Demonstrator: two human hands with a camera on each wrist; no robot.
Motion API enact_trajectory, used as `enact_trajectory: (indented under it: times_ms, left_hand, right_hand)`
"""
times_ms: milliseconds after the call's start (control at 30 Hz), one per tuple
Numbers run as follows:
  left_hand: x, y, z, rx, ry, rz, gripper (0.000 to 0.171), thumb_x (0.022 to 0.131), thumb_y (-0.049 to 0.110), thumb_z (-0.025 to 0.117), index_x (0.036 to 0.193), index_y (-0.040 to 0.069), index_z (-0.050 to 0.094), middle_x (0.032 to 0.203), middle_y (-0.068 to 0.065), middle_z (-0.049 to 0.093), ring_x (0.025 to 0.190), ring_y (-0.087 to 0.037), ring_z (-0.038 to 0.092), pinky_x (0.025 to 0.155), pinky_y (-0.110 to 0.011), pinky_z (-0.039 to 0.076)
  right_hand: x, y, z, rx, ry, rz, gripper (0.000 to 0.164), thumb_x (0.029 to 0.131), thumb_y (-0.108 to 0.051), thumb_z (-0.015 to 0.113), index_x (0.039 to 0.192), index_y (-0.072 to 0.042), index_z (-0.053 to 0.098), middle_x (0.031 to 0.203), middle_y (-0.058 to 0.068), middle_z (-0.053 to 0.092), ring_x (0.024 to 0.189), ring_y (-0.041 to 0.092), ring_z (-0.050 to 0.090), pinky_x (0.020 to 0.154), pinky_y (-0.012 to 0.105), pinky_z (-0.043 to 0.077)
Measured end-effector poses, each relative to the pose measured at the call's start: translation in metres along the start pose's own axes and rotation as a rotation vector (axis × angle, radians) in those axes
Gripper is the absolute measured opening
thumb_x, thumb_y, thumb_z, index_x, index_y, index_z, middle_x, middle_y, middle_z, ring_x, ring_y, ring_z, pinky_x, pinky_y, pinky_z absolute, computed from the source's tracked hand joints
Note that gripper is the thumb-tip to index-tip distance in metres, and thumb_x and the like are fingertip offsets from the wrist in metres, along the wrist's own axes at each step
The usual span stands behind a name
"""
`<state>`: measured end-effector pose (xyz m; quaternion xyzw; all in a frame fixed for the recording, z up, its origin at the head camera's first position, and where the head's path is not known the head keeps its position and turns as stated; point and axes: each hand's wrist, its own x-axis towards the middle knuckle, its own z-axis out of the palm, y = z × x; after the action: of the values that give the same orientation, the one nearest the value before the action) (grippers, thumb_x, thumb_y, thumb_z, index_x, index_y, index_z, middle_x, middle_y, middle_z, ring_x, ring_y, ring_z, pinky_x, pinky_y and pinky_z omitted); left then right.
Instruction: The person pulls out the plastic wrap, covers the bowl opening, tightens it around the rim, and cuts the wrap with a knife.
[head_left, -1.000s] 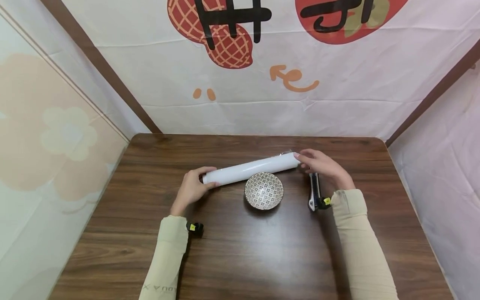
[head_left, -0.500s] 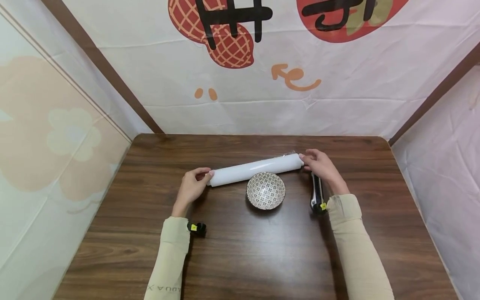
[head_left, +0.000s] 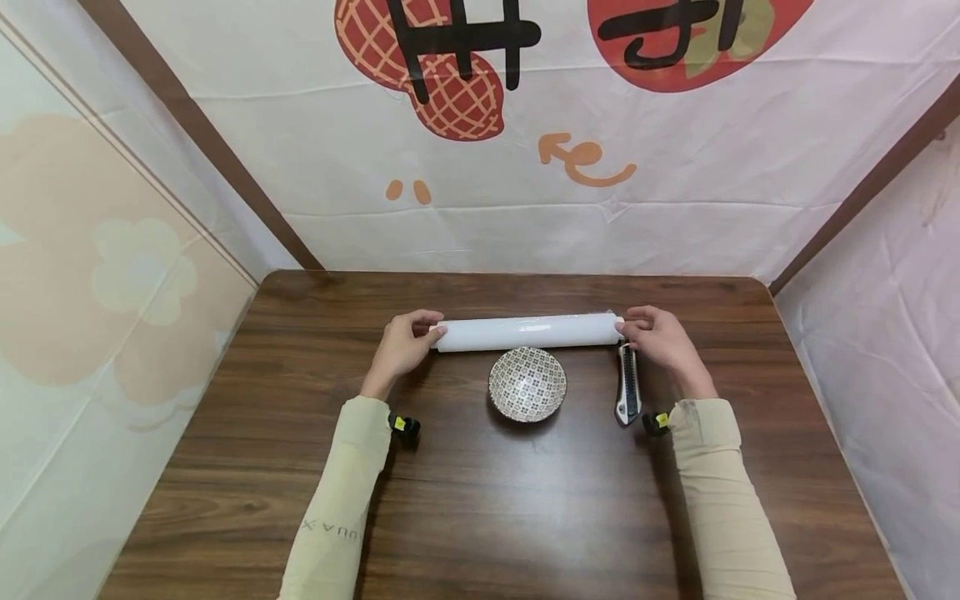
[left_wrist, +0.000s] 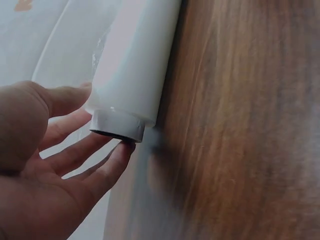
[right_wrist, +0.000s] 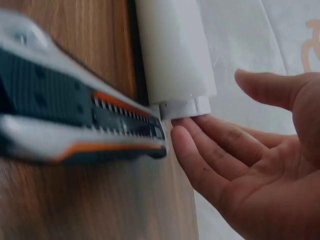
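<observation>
A white roll of cling film [head_left: 528, 332] lies almost level across the back of the table, behind a small patterned bowl [head_left: 527, 383]. At its left end, my left hand [head_left: 405, 343] holds the roll between thumb and fingers; one fingertip touches the core [left_wrist: 117, 125] in the left wrist view. My right hand [head_left: 663, 343] is at the other end, its extended fingers touching the core there. In the right wrist view the right thumb [right_wrist: 265, 89] stands away from the film. A utility knife [head_left: 628, 387] lies close to the right hand, under the roll's right end.
The wooden table [head_left: 517, 508] has its back edge against a printed white cloth wall [head_left: 480, 237]. Cloth also hangs at the left and right sides. A small black wrist camera [head_left: 406, 428] sits on the left wrist, and another wrist camera [head_left: 656, 423] on the right.
The roll has turned from a slant to nearly level and shifted right, its left end moving farther back. My left hand has moved with it; my right hand has shifted slightly right and nearer.
</observation>
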<state>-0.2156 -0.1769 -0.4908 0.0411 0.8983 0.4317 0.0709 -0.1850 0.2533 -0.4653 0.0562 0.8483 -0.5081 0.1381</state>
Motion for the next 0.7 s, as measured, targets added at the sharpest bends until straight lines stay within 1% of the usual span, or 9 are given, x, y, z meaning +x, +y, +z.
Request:
enact_trajectory:
  times_ms: [67, 167, 233, 300, 400, 500, 600, 700]
  left_hand:
    - [0.003, 0.001, -0.001, 0.018, -0.028, 0.001, 0.039, 0.105, 0.03, 0.066, 0.138, 0.009, 0.067, 0.136, -0.014, 0.069, 0.127, -0.035, 0.064, 0.106, -0.052, 0.054]
    - [0.005, 0.005, -0.004, 0.059, -0.07, 0.005, 0.041, 0.105, 0.031, 0.066, 0.14, 0.01, 0.065, 0.138, -0.014, 0.067, 0.128, -0.035, 0.062, 0.106, -0.053, 0.054]
    - [0.006, 0.008, -0.005, 0.089, -0.085, 0.022, 0.043, 0.104, 0.032, 0.068, 0.14, 0.01, 0.065, 0.14, -0.014, 0.066, 0.129, -0.036, 0.062, 0.107, -0.054, 0.053]
    - [0.008, 0.012, -0.004, 0.121, -0.092, 0.059, 0.045, 0.102, 0.033, 0.071, 0.14, 0.01, 0.066, 0.142, -0.013, 0.066, 0.131, -0.036, 0.061, 0.109, -0.054, 0.051]
    - [0.012, 0.018, -0.002, 0.144, -0.104, 0.128, 0.045, 0.1, 0.032, 0.073, 0.139, 0.011, 0.067, 0.144, -0.011, 0.065, 0.135, -0.034, 0.059, 0.113, -0.053, 0.049]
    - [0.017, 0.023, 0.002, 0.157, -0.124, 0.188, 0.043, 0.1, 0.031, 0.073, 0.138, 0.012, 0.068, 0.146, -0.009, 0.065, 0.141, -0.031, 0.056, 0.117, -0.053, 0.046]
    - [0.021, 0.024, 0.006, 0.161, -0.139, 0.213, 0.041, 0.101, 0.03, 0.072, 0.138, 0.012, 0.069, 0.145, -0.009, 0.067, 0.143, -0.031, 0.056, 0.118, -0.052, 0.046]
    - [0.026, 0.025, 0.008, 0.182, -0.14, 0.224, 0.037, 0.102, 0.028, 0.071, 0.135, 0.011, 0.071, 0.14, -0.009, 0.07, 0.138, -0.031, 0.059, 0.116, -0.051, 0.048]
  right_hand:
    - [0.0, -0.001, -0.002, -0.039, -0.002, 0.002, 0.058, 0.107, -0.027, 0.06, 0.152, 0.006, 0.045, 0.149, 0.033, 0.057, 0.124, 0.043, 0.067, 0.108, 0.048, 0.055]
    - [0.001, -0.002, -0.005, -0.148, 0.017, -0.027, 0.058, 0.105, -0.03, 0.064, 0.15, 0.004, 0.05, 0.148, 0.03, 0.057, 0.131, 0.043, 0.061, 0.109, 0.052, 0.053]
    - [0.005, -0.003, -0.006, -0.218, 0.03, -0.061, 0.062, 0.103, -0.034, 0.068, 0.151, 0.001, 0.051, 0.151, 0.027, 0.056, 0.137, 0.043, 0.057, 0.11, 0.055, 0.052]
    - [0.011, -0.003, -0.005, -0.251, 0.018, -0.092, 0.066, 0.101, -0.037, 0.071, 0.154, -0.004, 0.049, 0.154, 0.025, 0.054, 0.141, 0.044, 0.054, 0.112, 0.057, 0.05]
    - [0.02, -0.005, -0.003, -0.261, -0.032, -0.133, 0.07, 0.099, -0.04, 0.073, 0.157, -0.009, 0.047, 0.159, 0.022, 0.051, 0.144, 0.044, 0.051, 0.115, 0.058, 0.046]
    - [0.028, -0.005, 0.0, -0.274, -0.068, -0.154, 0.069, 0.1, -0.041, 0.072, 0.157, -0.011, 0.048, 0.159, 0.022, 0.051, 0.145, 0.043, 0.05, 0.117, 0.059, 0.043]
    - [0.035, -0.002, 0.001, -0.287, -0.067, -0.168, 0.066, 0.1, -0.042, 0.071, 0.156, -0.011, 0.052, 0.159, 0.021, 0.051, 0.145, 0.042, 0.049, 0.118, 0.06, 0.042]
    - [0.041, 0.001, 0.003, -0.253, -0.052, -0.172, 0.063, 0.1, -0.042, 0.071, 0.154, -0.013, 0.054, 0.159, 0.018, 0.052, 0.147, 0.041, 0.048, 0.119, 0.058, 0.042]
